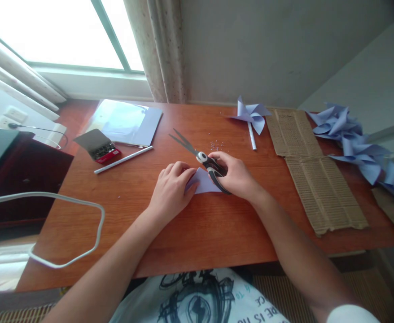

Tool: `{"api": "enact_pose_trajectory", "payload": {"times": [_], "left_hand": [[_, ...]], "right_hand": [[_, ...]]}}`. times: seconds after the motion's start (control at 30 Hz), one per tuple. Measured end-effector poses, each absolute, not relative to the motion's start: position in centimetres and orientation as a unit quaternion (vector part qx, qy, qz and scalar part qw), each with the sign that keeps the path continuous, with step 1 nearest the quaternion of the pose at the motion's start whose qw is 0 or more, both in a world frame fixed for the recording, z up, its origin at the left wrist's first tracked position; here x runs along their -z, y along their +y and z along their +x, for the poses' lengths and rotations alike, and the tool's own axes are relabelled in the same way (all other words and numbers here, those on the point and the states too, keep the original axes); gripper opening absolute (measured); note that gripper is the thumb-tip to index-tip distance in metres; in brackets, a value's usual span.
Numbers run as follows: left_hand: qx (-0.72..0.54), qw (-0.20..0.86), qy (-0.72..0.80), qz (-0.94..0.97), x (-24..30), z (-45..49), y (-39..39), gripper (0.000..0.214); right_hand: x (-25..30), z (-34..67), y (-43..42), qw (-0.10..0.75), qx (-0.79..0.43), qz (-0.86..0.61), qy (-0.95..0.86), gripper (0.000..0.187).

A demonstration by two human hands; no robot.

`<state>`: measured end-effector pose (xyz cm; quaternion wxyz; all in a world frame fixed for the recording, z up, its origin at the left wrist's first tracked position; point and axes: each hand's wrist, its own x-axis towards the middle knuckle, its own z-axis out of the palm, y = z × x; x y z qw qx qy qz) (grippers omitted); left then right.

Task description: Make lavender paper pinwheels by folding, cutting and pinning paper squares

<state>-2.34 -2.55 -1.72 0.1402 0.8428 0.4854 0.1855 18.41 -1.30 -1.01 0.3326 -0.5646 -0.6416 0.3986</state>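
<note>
A folded piece of lilac paper (203, 181) lies low over the wooden table in front of me. My left hand (174, 185) pinches its left side between thumb and fingers. In my right hand (234, 176) is a pair of scissors (202, 157) with black and white handles. Their slightly parted blades point up and to the left, away from the paper. The right fingers wrap round the handles, close to the paper's right end. Part of the paper is hidden behind the left fingers.
A finished lilac pinwheel (251, 114) on a white stick lies at the back. Corrugated cardboard (313, 170) and several pinwheels (361, 143) are at the right. To the left are a red box of pins (107, 152), a white paper stick (124, 160), a paper pack (126, 121) and a white cable (101, 224).
</note>
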Motion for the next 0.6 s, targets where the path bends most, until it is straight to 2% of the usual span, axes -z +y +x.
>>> {"api": "enact_pose_trajectory", "payload": {"times": [0.1, 0.27, 0.33, 0.43, 0.6], "left_hand": [[-0.224, 0.206, 0.501, 0.810, 1.5, -2.7, -2.2, 0.017], [-0.414, 0.485, 0.512, 0.576, 1.0, -3.2, -1.8, 0.018], [-0.475, 0.560, 0.492, 0.468, 0.8, -3.1, -1.9, 0.021], [-0.521, 0.618, 0.469, 0.356, 0.4, -2.5, -2.2, 0.024], [-0.515, 0.680, 0.443, 0.276, 0.3, -0.9, -3.2, 0.027]], "right_hand": [[1.1, 18.2, -1.1, 0.389, -0.462, -0.530, -0.595, 0.037], [0.2, 18.1, -0.9, 0.450, -0.545, -0.508, -0.492, 0.047], [-0.2, 18.1, -0.9, 0.455, -0.570, -0.497, -0.470, 0.048], [-0.6, 18.1, -1.0, 0.458, -0.603, -0.476, -0.448, 0.047], [-0.5, 17.8, -1.1, 0.475, -0.633, -0.444, -0.420, 0.047]]}}
